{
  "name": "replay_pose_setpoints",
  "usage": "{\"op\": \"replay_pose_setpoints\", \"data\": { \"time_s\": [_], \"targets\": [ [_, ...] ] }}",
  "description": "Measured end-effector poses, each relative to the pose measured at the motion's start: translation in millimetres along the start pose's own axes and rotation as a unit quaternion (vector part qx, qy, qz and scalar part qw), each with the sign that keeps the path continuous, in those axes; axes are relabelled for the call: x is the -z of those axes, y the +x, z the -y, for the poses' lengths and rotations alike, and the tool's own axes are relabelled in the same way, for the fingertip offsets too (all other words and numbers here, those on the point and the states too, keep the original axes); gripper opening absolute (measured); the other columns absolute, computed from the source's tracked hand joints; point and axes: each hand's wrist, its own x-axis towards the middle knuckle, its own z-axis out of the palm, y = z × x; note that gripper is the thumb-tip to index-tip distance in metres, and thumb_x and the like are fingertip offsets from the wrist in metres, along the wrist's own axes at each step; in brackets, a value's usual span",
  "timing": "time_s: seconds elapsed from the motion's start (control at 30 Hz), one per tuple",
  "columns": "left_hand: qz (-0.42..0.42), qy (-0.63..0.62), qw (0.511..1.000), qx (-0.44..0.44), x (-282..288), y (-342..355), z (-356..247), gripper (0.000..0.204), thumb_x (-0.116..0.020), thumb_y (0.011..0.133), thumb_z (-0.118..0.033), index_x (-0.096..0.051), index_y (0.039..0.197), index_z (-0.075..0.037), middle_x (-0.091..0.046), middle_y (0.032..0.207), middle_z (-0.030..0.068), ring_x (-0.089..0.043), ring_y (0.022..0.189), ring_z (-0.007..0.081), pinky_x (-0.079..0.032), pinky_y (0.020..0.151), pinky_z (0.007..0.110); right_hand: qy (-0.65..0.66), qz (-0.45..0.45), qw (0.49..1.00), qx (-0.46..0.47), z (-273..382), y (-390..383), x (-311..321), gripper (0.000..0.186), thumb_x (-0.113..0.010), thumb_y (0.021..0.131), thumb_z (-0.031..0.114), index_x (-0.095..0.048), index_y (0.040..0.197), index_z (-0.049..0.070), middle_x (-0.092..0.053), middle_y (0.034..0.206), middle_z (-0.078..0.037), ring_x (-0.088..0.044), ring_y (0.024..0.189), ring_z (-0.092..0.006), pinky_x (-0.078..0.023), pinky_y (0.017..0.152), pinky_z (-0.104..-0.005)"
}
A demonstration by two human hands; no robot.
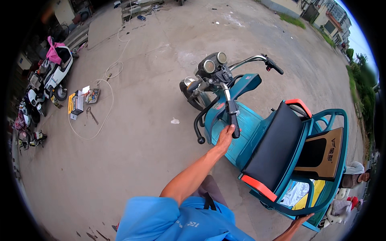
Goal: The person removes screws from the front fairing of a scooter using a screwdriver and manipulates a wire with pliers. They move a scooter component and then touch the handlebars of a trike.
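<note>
A teal electric cargo tricycle (251, 124) stands in front of me and to my right, its handlebar and round gauges toward the far side. My left hand (226, 135) is wrapped around the near black handlebar grip (234, 124). At the lower right, my right hand (302, 221) touches the teal rail (295, 210) of the rear bed; its fingers are partly hidden by the frame. Between my hands is a long black seat (275, 144) with red-orange armrests (259, 187). Behind it, a black-and-tan backrest panel (319, 154) leans inside the frame, above white and yellow sacks (297, 193).
Scooters (56, 76) are parked along the left. Near them sit a boxed battery (76, 102) and a tool tray (93, 96), with a pale hose (105, 126) looping across the concrete. Behind the tricycle, another person (354, 176) is beside a scooter (337, 211).
</note>
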Motion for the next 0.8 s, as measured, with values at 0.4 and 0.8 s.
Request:
{"op": "replay_pose_setpoints", "data": {
  "time_s": [0.4, 0.8],
  "targets": [
    [0.1, -0.029, 0.994, 0.02, 12, -16, -36, 0.052, -0.04, 0.11, -0.049, -0.056, 0.122, -0.001, -0.069, 0.106, 0.0075, -0.06, 0.102, 0.0148, -0.046, 0.096, 0.032, -0.038, -0.163, 0.986, -0.013, 38, -64, -54, 0.098, -0.033, 0.091, 0.085, -0.04, 0.156, 0.012, -0.047, 0.154, -0.011, -0.048, 0.136, -0.0304, -0.033, 0.114, -0.0507],
    [0.082, 0.03, 0.995, 0.042, 58, -36, -90, 0.052, -0.038, 0.109, -0.053, -0.056, 0.12, -0.005, -0.067, 0.101, 0.0057, -0.058, 0.098, 0.0122, -0.046, 0.092, 0.03, -0.037, -0.231, 0.972, -0.018, 37, -80, -56, 0.096, -0.032, 0.092, 0.085, -0.041, 0.155, 0.012, -0.051, 0.15, -0.01, -0.051, 0.131, -0.0288, -0.032, 0.112, -0.0522]
  ]
}}
